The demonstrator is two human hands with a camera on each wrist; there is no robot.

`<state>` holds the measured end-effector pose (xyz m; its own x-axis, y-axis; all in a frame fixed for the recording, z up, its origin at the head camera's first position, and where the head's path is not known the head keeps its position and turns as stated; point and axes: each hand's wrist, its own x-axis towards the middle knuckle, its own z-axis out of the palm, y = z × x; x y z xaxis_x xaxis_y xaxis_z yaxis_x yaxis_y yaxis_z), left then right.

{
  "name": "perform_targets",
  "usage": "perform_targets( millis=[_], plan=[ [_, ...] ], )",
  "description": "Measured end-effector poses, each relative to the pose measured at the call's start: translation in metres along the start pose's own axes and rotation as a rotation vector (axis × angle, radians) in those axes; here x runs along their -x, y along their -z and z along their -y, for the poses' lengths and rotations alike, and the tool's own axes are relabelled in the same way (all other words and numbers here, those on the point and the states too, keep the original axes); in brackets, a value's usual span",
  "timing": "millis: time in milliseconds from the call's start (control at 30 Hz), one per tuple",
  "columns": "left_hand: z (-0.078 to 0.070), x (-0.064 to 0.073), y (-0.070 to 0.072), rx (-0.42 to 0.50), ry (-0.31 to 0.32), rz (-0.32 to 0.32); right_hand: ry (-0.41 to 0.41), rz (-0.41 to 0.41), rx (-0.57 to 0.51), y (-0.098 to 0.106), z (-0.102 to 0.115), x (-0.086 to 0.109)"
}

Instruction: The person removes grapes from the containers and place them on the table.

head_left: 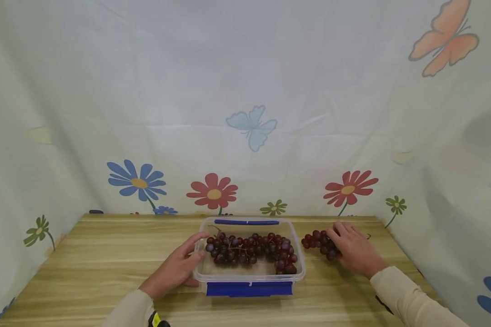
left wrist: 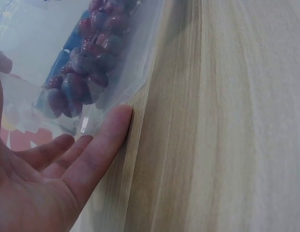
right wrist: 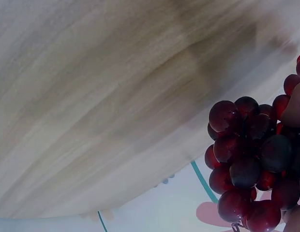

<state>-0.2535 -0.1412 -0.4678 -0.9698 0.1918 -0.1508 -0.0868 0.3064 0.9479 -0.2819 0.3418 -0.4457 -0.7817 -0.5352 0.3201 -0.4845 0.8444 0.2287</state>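
A clear plastic food container [head_left: 249, 278] with blue clip flaps stands on the table and holds bunches of dark red grapes [head_left: 233, 254]. My left hand [head_left: 177, 268] grips its left side, with fingertips at the rim and others lower on the outer wall. In the left wrist view, fingers [left wrist: 99, 150] touch the clear wall near the table. To the right of the container, my right hand [head_left: 358, 250] holds another bunch of grapes [head_left: 317, 240] from above. That bunch [right wrist: 247, 154] hangs between its fingers in the right wrist view; whether it touches the table I cannot tell.
The wooden table [head_left: 118, 245] ends at the back against a pale curtain [head_left: 176, 91] printed with flowers and butterflies. The curtain also closes in the left and right sides. Near the back left edge lies a small dark shape [head_left: 96, 211].
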Motion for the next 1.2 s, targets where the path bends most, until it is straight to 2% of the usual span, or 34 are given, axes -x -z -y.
perform_targets(
  millis=[433,767,1200],
  plan=[
    [0.0007,0.0008,0.0019,0.04,-0.003,0.024,0.01,0.024,0.01,-0.0057,0.0003,0.0018],
    [0.0015,0.0009,0.0006,0.027,-0.002,0.009,-0.008,0.059,0.017,-0.0044,0.0019,0.0014],
    [-0.0004,0.0025,0.0005,0.027,-0.01,0.016,0.033,0.04,0.06,-0.0085,0.0004,0.0024]
  ],
)
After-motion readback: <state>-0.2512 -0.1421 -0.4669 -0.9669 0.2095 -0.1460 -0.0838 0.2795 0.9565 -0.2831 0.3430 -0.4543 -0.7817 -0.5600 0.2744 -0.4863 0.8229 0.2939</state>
